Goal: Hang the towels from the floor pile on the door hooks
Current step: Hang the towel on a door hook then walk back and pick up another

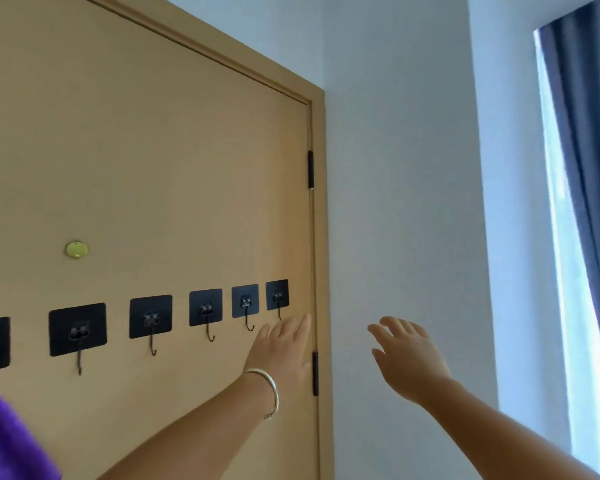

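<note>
A tan wooden door [153,168] carries a row of several black adhesive hooks [205,308], all bare. My left hand [281,348], with a silver bangle on the wrist, is raised flat with fingers apart just below the rightmost hook [277,295]. My right hand [409,358] is raised open in front of the white wall, right of the door frame. Neither hand holds anything. A purple towel [7,441] shows at the bottom left corner, hanging in front of the door; what it hangs from is out of frame. The floor pile is out of view.
A small yellow-green round knob [76,249] sits on the door above the hooks. Black hinges [310,169] run along the door's right edge. A white wall [395,168] lies right of the frame, then a window with a dark blue curtain [589,168].
</note>
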`<state>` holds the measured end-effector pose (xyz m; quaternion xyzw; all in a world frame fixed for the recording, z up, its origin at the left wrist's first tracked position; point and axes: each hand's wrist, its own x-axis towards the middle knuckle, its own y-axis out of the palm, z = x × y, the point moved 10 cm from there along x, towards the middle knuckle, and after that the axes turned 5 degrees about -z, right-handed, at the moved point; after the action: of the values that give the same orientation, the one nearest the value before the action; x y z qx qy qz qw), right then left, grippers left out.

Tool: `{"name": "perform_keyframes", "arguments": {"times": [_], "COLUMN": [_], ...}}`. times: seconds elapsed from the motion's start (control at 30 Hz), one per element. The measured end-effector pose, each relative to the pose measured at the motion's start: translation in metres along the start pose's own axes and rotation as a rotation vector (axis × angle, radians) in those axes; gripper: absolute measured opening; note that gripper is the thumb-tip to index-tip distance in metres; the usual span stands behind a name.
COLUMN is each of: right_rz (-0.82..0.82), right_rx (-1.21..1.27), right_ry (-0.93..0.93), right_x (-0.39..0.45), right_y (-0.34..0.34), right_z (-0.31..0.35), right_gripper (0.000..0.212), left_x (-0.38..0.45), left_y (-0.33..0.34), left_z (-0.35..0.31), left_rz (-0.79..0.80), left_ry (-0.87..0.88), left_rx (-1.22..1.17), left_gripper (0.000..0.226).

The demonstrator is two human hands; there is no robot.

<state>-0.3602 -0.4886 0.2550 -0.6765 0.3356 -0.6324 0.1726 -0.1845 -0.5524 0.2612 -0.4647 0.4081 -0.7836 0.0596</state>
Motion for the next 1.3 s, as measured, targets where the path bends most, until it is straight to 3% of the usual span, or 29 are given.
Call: {"name": "perform_keyframes", "arguments": {"times": [0.47, 0.8, 1.13, 1.3], "right_rz": [0.118, 0.089, 0.049, -0.126], "right_rx": [-0.402, -0.575, -0.749, -0.689], "right_ry": [0.407, 0.817, 1.295, 1.548], "right_x": [-0.185, -0.366, -0.611, -0.723], "right_y": [-0.127, -0.271, -0.437, -0.498], "right_z": [-0.124, -0.146, -0.082, -0.014], "right_gripper": [0.043, 0.043, 0.043, 0.043], "left_x": [0.003, -0.083, -0.260, -0.386], "left_y": [-0.014, -0.115, -0.262, -0.323], "left_z": [-0.212, -0.405, -0.563, -0.602], "left_rz": [-0.087, -0.092, -0.035, 0.050], "left_ry": [0.386, 0.692, 1.089, 1.246], "left_rx": [-0.363, -0.714, -1.030, -1.229], "left_gripper": [0.074, 0.067, 0.067, 0.068]}}
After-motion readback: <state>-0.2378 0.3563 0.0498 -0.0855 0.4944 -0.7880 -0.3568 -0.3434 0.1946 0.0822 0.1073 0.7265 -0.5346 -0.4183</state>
